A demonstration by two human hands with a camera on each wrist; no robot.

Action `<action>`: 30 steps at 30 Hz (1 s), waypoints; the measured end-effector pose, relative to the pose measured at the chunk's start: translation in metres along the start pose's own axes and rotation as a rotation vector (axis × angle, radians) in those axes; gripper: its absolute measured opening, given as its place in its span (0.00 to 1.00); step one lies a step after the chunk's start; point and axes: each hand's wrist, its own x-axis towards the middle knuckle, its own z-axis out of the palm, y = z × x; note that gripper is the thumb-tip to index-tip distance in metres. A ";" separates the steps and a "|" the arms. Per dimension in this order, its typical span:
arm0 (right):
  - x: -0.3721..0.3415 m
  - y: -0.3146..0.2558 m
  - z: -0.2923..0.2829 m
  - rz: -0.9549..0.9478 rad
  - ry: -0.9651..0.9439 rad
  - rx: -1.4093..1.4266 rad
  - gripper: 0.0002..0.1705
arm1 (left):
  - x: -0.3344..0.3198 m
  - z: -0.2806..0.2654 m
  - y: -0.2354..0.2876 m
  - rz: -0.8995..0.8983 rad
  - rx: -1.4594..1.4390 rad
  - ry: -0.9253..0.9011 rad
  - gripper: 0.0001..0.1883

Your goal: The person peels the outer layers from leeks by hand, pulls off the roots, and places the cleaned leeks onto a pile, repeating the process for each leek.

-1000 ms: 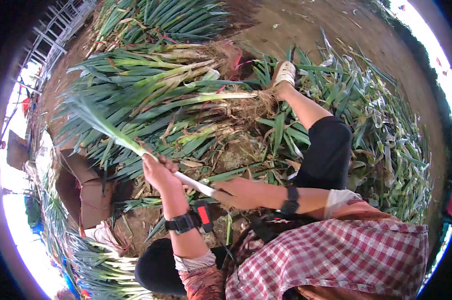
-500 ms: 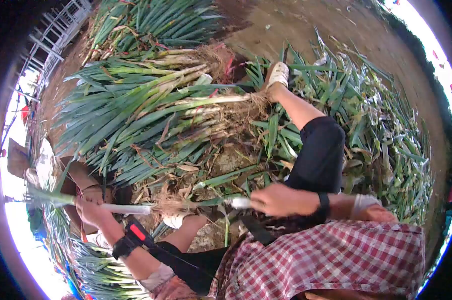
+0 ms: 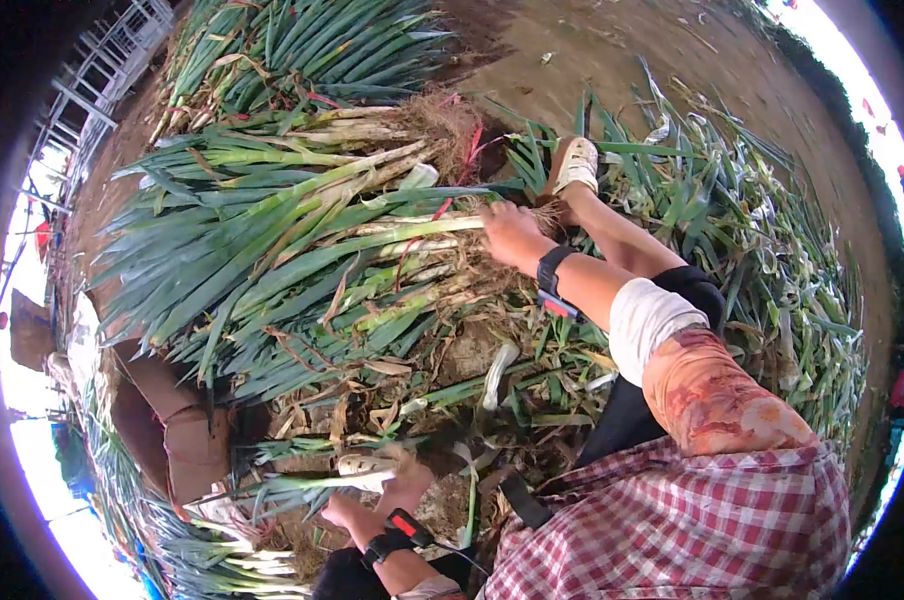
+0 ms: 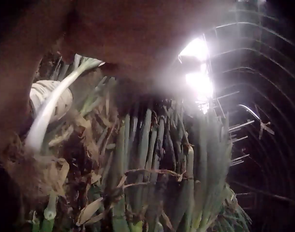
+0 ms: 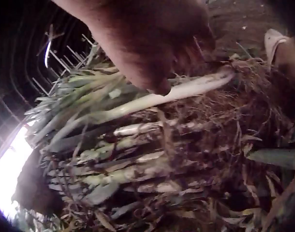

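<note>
Head view: held green onion (image 3: 317, 483) is slim, white-stalked, green leaves left of the left hand (image 3: 350, 515), blurred brownish root tuft (image 3: 408, 465) on the right side of the grip. Left hand grasps the stalk, fingers wrapped. White shoe (image 3: 364, 464) just behind that grip; cardboard box (image 3: 197, 450) up and left of it. Right hand (image 3: 515, 240) well apart, over the root end of a thicker onion (image 3: 427, 226), whose pale stalk runs left from the fingers across the leafy pile (image 3: 212, 260).

Left wrist view: hand dark, blurred across top; white stalk slants down from under it to shaggy roots, shoe behind.

Right wrist view: thumb tip touches the thicker onion's stalk; other fingers near its root end, cannot tell whether they close round it. Tangled roots, more stalks below the grip.
</note>
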 end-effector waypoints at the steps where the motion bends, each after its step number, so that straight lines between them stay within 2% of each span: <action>1: 0.005 0.011 0.015 -0.011 0.047 -0.079 0.24 | -0.013 0.009 -0.015 -0.061 -0.103 -0.041 0.19; 2: 0.009 0.020 0.024 -0.030 0.096 -0.159 0.25 | -0.022 0.017 -0.029 -0.127 -0.210 -0.077 0.19; 3: 0.010 0.022 0.020 -0.002 -0.011 -0.136 0.26 | -0.032 0.019 -0.052 -0.194 -0.323 -0.111 0.19; 4: 0.008 0.023 0.017 0.030 -0.118 -0.111 0.27 | -0.034 0.019 -0.049 -0.256 -0.434 -0.144 0.18; 6: 0.008 0.027 0.028 -0.009 -0.076 -0.168 0.27 | -0.047 0.027 -0.044 -0.209 -0.366 -0.142 0.19; 8: 0.006 0.020 0.021 0.000 -0.146 -0.018 0.23 | -0.056 0.032 -0.038 -0.328 -0.643 -0.417 0.17; 9: -0.001 0.015 0.014 -0.076 -0.194 0.081 0.18 | -0.055 0.047 -0.051 -0.166 -0.588 -0.553 0.17; 10: -0.007 0.011 0.011 -0.168 -0.141 0.139 0.15 | -0.053 0.062 -0.064 -0.003 -0.531 -0.684 0.17; 12: -0.030 -0.005 -0.012 -0.205 -0.233 0.147 0.15 | -0.121 0.045 0.036 -0.239 -0.477 -0.861 0.21; 14: -0.065 -0.027 -0.053 -0.245 -0.383 0.336 0.13 | -0.147 0.058 0.069 -0.205 -0.528 -1.016 0.21; 16: -0.110 -0.044 -0.083 -0.325 -0.308 0.322 0.13 | -0.166 0.075 0.093 -0.301 -0.892 -1.112 0.21; 18: -0.156 -0.059 -0.114 -0.300 -0.306 0.300 0.12 | -0.199 0.068 0.136 -0.332 -1.031 -1.030 0.17; 20: -0.198 -0.060 -0.124 -0.322 -0.255 0.317 0.16 | -0.219 0.055 0.159 -0.264 -1.112 -0.929 0.13; 21: -0.218 -0.061 -0.131 -0.314 -0.218 0.316 0.18 | -0.217 0.054 0.155 -0.315 -1.147 -1.005 0.11; 22: -0.235 -0.061 -0.135 -0.307 -0.180 0.318 0.20 | -0.224 0.042 0.155 -0.314 -1.153 -1.003 0.11; 23: -0.250 -0.057 -0.131 -0.301 -0.126 0.359 0.23 | -0.235 0.023 0.158 -0.231 -1.174 -1.015 0.12; 25: -0.268 -0.057 -0.123 -0.254 -0.054 0.399 0.24 | -0.255 -0.010 0.171 -0.068 -1.176 -1.011 0.15; 26: -0.276 -0.057 -0.121 -0.204 0.006 0.439 0.24 | -0.256 -0.020 0.175 -0.068 -1.172 -1.017 0.15; 28: -0.273 -0.063 -0.122 -0.185 0.048 0.474 0.24 | -0.250 -0.033 0.186 0.065 -1.005 -1.026 0.18; 30: -0.260 -0.073 -0.117 -0.157 0.112 0.498 0.26 | -0.247 -0.041 0.203 0.131 -1.064 -1.027 0.20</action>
